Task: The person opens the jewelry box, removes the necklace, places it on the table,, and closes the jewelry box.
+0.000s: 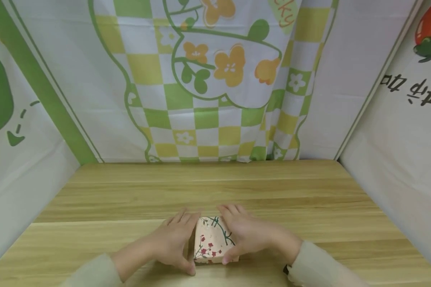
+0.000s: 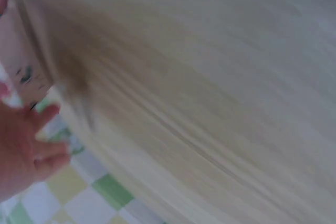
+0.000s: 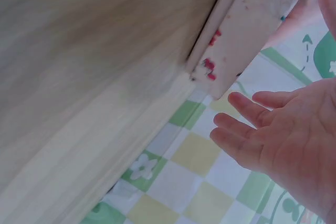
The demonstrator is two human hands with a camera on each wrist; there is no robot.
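A small cream box [image 1: 211,237] with red blossoms and dark green stems lies on the wooden table near its front. My left hand [image 1: 172,241] is at the box's left side, fingers extended towards the back and thumb towards the front, with a narrow gap along the palm. From the right, my right hand [image 1: 253,233] covers part of the box's right edge, its thumb at the front corner. In the right wrist view the fingers [image 3: 244,108] are spread and nearly straight beside the box [image 3: 239,35]. Blur in the left wrist view hides whether the left fingertips touch the box.
The wooden table [image 1: 215,187] stretches back to a hanging cloth [image 1: 181,115] with green and yellow checks and orange flowers. White printed cloth walls stand on the left [image 1: 32,167] and right [image 1: 395,159]. Something small and black [image 1: 286,270] shows at the right sleeve cuff.
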